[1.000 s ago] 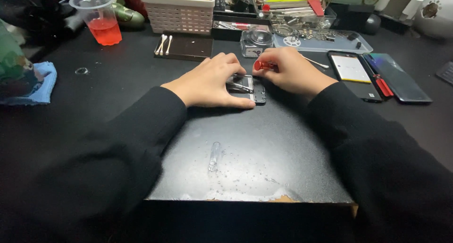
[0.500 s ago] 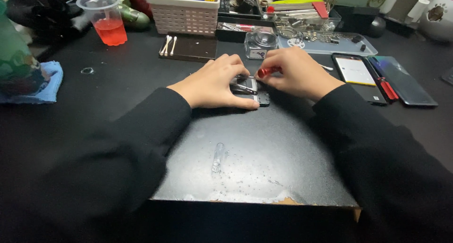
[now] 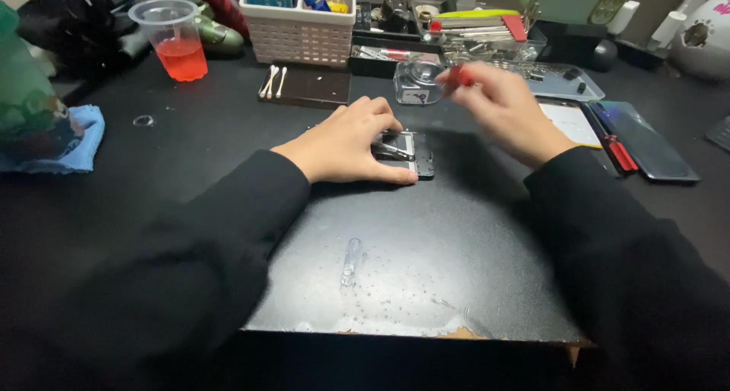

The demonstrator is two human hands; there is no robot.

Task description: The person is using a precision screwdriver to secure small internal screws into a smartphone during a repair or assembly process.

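Observation:
A small dark device (image 3: 414, 154) with a metal frame lies flat on a black work mat (image 3: 426, 277). My left hand (image 3: 346, 142) rests on its left side, fingers pressing it down. Raised above and to the right of the device, my right hand (image 3: 506, 111) pinches a small red-handled tool (image 3: 456, 76) between thumb and fingers; the hand is blurred with motion. Both arms wear black sleeves.
A plastic cup of red liquid (image 3: 172, 43) stands at back left, with a white basket (image 3: 298, 20) beside it. Cotton swabs (image 3: 274, 79) lie on a dark pad. A small glass bottle (image 3: 417, 83), a tray of parts (image 3: 555, 78), phones (image 3: 642, 140) and a red tool (image 3: 620, 154) sit to the right. At the far left lies a blue cloth (image 3: 72, 144).
My right hand has lifted off the device with the red tool and moved up and to the right. The left hand stays on the device.

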